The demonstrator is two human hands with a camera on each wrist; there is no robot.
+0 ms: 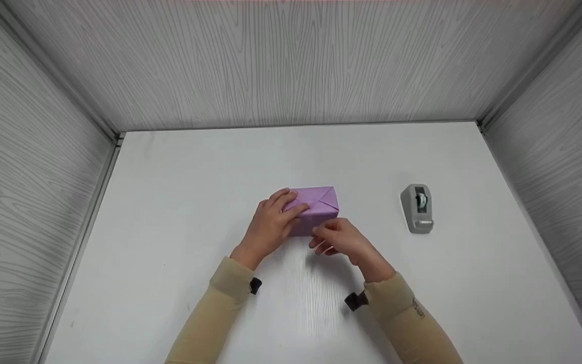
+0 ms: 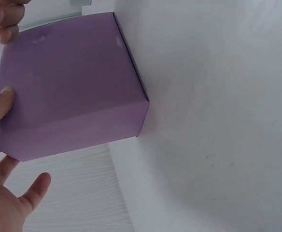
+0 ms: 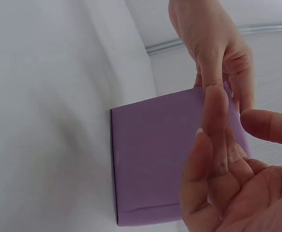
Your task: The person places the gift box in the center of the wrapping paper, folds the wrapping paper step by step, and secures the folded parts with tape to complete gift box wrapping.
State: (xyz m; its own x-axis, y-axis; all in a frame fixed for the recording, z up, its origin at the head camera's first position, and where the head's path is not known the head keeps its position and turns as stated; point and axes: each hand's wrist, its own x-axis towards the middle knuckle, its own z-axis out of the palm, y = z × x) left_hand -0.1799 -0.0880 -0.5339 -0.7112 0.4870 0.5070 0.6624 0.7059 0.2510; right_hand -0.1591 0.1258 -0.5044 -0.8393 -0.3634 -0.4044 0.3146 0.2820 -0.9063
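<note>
A purple paper-wrapped box stands on the white table, with folded, triangular flaps creased across its top. My left hand holds its left end, some fingers on top and the thumb on the near side. In the left wrist view, the thumb presses that broad purple face. Close to the near right corner of the box is my right hand, its fingers loosely bent. Nothing shows clearly in the right hand; a small whitish spot by one fingertip is too small to identify in the right wrist view.
A grey tape dispenser with a roll in it stands on the table to the right of the box. Wood-grain panels wall in the white table at the back and both sides.
</note>
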